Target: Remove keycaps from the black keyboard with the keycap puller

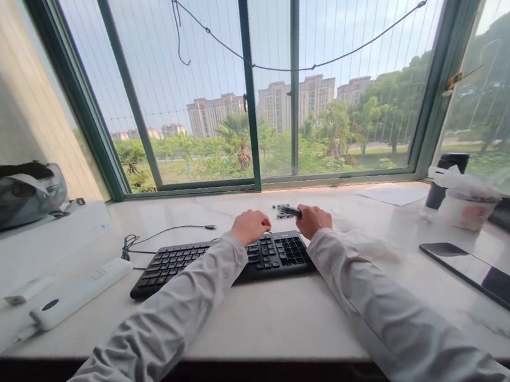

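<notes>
**Risk: loose keycaps scattering off the keyboard's far edge**

My left hand [251, 225] rested curled, gripping nothing, on the black plastic keyboard [220, 262] lying flat on the pale marble tabletop [272, 320]. My right hand [312, 219] was clamped on a small dark slim tool [290, 211] at the keyboard's far right corner. Small dark loose keycaps [281, 211] lay just beyond. A slip of the tool could, I judged, have flicked them away.

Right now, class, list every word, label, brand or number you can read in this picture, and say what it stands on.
None can be read.
Keyboard key legends: too small to read.
White power strip markings: blurred.
Cup red label: blurred.
Small dark piece in the right hand: no text visible.
</notes>
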Available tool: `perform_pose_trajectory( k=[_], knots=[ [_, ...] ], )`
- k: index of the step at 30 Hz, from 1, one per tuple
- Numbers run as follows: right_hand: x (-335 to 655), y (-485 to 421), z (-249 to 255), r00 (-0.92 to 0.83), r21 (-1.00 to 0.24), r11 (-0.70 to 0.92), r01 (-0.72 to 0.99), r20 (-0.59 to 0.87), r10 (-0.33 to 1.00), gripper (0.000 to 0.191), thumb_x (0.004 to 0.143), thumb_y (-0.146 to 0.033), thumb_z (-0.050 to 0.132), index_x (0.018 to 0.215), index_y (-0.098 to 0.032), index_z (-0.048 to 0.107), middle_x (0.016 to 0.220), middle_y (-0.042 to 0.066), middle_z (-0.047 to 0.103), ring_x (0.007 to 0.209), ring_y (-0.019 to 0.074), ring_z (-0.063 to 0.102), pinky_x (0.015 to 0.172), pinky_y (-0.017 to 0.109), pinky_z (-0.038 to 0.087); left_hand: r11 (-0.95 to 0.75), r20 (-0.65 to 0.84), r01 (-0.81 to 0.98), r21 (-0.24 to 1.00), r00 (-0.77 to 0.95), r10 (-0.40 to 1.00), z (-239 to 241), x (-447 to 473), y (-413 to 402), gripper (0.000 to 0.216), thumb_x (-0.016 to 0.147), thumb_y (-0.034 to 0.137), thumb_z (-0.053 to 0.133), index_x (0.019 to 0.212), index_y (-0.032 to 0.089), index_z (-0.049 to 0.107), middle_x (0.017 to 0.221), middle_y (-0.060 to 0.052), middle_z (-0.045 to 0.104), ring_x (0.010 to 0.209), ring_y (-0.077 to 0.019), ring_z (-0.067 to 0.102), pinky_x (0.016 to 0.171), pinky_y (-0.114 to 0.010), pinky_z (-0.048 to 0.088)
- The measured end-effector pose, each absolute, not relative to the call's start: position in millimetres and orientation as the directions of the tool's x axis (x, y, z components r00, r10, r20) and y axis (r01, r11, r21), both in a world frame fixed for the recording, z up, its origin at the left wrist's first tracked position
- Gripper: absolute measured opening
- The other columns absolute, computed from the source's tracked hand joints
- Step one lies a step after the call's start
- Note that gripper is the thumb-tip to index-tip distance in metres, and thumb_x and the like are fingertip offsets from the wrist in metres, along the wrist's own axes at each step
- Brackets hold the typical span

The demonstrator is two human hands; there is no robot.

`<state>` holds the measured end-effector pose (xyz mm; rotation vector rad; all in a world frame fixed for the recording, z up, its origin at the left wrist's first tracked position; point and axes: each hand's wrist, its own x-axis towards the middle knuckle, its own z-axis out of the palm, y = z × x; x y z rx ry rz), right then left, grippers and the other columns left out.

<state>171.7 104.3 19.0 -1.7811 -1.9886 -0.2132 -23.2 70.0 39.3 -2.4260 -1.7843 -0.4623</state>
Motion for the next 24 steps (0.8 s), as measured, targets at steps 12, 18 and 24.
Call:
perform_pose_trajectory(
  k=[12,18,24],
  knots=[
    [143,111,4,0.026,-0.856,0.441,0.271,0.464,0.885,0.038,0.077,-0.054,0.057,0.067,-0.018,0.061,0.049,-0.003,0.045,0.048,0.0107,0.042,0.047,0.023,0.032,-0.327,0.405,0.945,0.029,0.288,0.868,23,-32,44,0.027,0.087,0.034,0.045,0.09,0.022,0.069,0.097,-0.007,0.067,0.085,-0.0209,0.063,0.075,-0.032,0.046],
    [125,95,12,-0.081,-0.916,0.131,-0.378,0.174,0.981,0.033,0.07,-0.046,0.069,0.066,-0.018,0.052,0.044,-0.01,0.028,0.038,0.0052,0.025,0.035,0.019,0.024,-0.355,0.412,0.934,0.03,0.312,0.856,29,-27,35,0.03,0.09,0.032,0.042,0.092,0.019,0.069,0.097,-0.01,0.064,0.087,-0.0219,0.063,0.076,-0.033,0.047],
    [120,87,12,-0.109,-0.89,0.009,-0.456,0.066,0.992,0.035,0.076,-0.047,0.065,0.065,-0.018,0.048,0.043,-0.01,0.027,0.037,0.0044,0.027,0.036,0.016,0.03,-0.359,0.366,0.925,0.124,0.294,0.883,19,-23,38,0.027,0.086,0.038,0.047,0.091,0.025,0.071,0.1,-0.007,0.066,0.089,-0.0218,0.063,0.078,-0.033,0.048]
  ],
)
